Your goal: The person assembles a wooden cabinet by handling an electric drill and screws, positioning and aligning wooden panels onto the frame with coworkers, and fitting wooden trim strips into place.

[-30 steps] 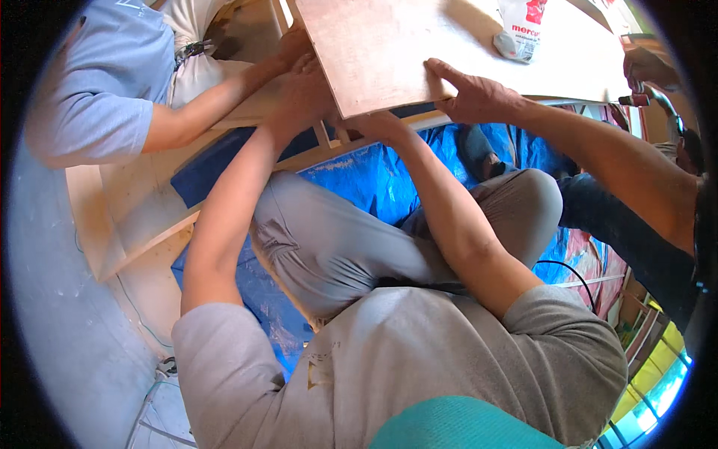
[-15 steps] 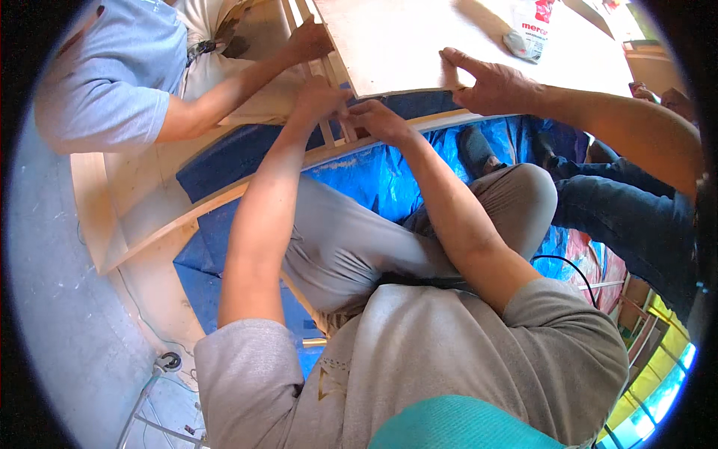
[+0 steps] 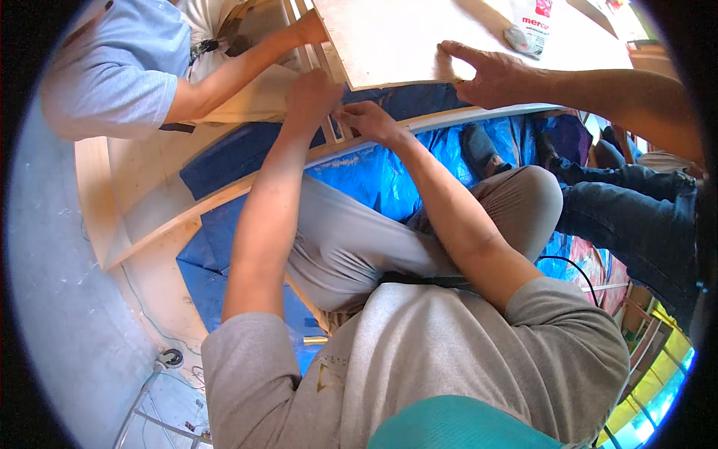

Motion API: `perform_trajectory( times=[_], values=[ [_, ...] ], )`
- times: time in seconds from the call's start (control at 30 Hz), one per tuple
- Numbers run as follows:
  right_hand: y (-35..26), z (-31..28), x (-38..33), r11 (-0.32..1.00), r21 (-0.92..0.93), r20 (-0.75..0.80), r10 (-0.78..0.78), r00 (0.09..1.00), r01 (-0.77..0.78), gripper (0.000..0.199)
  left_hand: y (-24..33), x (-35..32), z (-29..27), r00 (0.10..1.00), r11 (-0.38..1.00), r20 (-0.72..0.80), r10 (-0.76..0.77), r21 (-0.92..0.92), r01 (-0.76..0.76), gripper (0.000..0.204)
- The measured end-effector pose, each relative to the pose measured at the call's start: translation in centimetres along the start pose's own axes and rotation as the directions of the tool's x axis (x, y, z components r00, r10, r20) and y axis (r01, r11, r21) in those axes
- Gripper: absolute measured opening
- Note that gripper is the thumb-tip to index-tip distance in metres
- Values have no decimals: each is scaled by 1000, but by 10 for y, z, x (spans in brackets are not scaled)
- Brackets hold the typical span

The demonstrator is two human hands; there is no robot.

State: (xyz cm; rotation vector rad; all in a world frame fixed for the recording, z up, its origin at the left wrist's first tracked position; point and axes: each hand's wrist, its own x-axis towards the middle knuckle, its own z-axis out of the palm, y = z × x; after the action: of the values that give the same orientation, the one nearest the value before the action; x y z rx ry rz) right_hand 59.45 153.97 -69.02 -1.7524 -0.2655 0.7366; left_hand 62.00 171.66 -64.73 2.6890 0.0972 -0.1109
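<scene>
My left hand [image 3: 314, 96] is closed around a narrow wooden strip [image 3: 328, 132] at the near left corner of a pale plywood sheet [image 3: 404, 45]. Close beside it, my right hand [image 3: 372, 122] pinches the same narrow woodwork between thumb and fingers. The exact grip is partly hidden behind my knuckles. Under both hands runs a long curved wooden rail [image 3: 292, 162]. Another person's hand [image 3: 493, 75] rests on the plywood's near edge from the right. From the left, a second person's hand [image 3: 312, 30] touches the sheet's left edge.
A white bag with red print [image 3: 529, 28] stands on the plywood. Blue plastic sheeting [image 3: 381, 176] covers the floor beneath my crossed legs. To the left is a grey wall or floor surface [image 3: 52, 262], with a roll of tape [image 3: 173, 358] near the wooden frame's corner.
My left hand has shifted slightly up and turned over the strip. The left person's hand has moved up along the plywood's edge. My right hand stays nearly in place.
</scene>
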Motion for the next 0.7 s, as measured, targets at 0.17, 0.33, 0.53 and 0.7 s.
perform_trajectory(
  times=[0.17, 0.33, 0.53, 0.7],
  values=[
    [2, -1, 5, 999, -41, 6, -5, 1000, 5, 50, 15, -1, -13, 996, 996, 43, -77, 41, 75, 48],
    [0, -2, 6, 994, -104, -14, 22, 1000, -24, 49, 15, 13, 5, 995, 995, 8, -95, -8, 95, 42],
    [-1, 8, 15, 981, -191, -98, -39, 994, 20, 46, 1, 40, 20, 958, 998, -280, 55, -8, -59, 35],
    [-4, -3, 11, 954, -300, -128, -41, 991, 1, 47, 1, 44, 28, 961, 984, -267, 77, -135, -116, 31]
  ],
)
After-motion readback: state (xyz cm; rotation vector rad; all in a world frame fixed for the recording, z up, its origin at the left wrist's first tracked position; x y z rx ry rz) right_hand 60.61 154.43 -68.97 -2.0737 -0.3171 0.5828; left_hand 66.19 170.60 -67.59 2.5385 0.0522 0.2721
